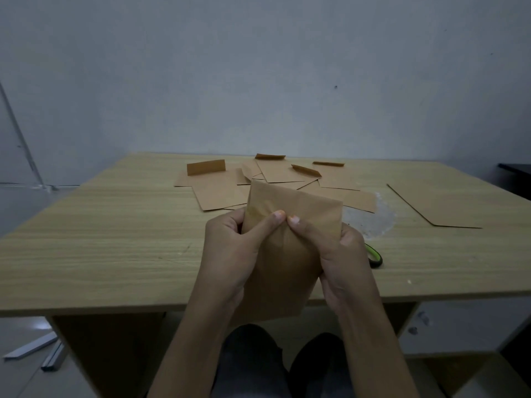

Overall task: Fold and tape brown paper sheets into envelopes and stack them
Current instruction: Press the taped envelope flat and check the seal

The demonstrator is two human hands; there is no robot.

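The wooden table (115, 239) is carrying a loose pile of brown envelopes (218, 193) with four raised flaps and one flat sheet (439, 205), while one folded envelope (287, 268) is standing above its near edge, the left hand (230, 254) and right hand (342, 254) both pinching it, thumbs almost touching, beside green-handled scissors (375, 257).

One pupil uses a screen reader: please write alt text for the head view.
The left hand and right hand hold a folded brown envelope above the near edge of the wooden table, thumbs pinching its middle. Behind lie scattered envelopes, a flat brown sheet to the right, and green-handled scissors.
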